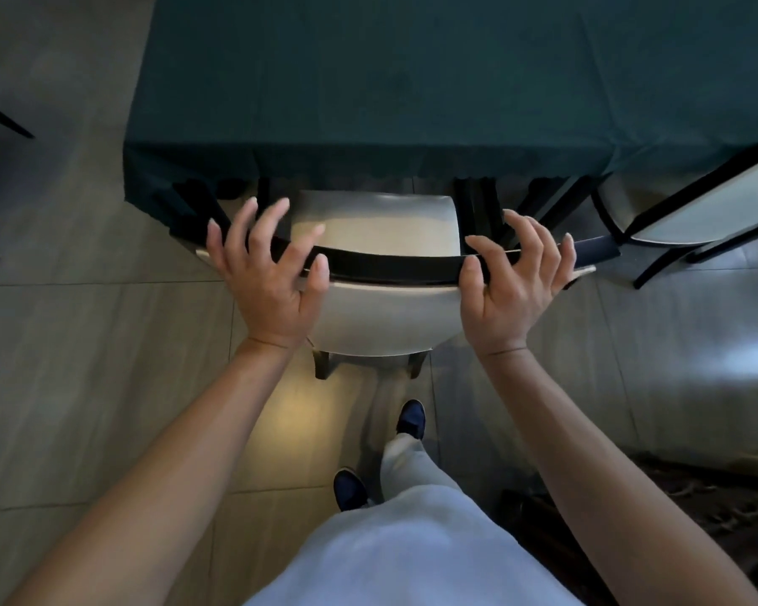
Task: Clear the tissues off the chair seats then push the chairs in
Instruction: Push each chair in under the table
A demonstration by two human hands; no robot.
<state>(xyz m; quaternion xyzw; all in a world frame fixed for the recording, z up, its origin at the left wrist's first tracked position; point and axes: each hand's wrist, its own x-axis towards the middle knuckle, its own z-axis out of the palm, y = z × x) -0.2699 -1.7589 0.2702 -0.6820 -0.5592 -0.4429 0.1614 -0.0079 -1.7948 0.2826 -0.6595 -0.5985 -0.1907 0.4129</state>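
Your left hand (268, 273) and right hand (515, 277), fingers spread, hold nothing above the tissue-free, partly tucked chair (375, 225).

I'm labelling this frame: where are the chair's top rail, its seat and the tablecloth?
top rail (390, 266), head view, black middle stretch between the hands
seat (381, 225), head view, pale cushion centre
tablecloth (412, 80), head view, flat green top

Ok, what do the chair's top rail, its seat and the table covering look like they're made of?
Chair top rail: hard and black with a slight sheen, likely painted wood, though metal can't be excluded. Seat: smooth pale upholstery with soft highlights, probably leather or vinyl. Tablecloth: dark teal matte fabric, draping over the edge with a scalloped hem.
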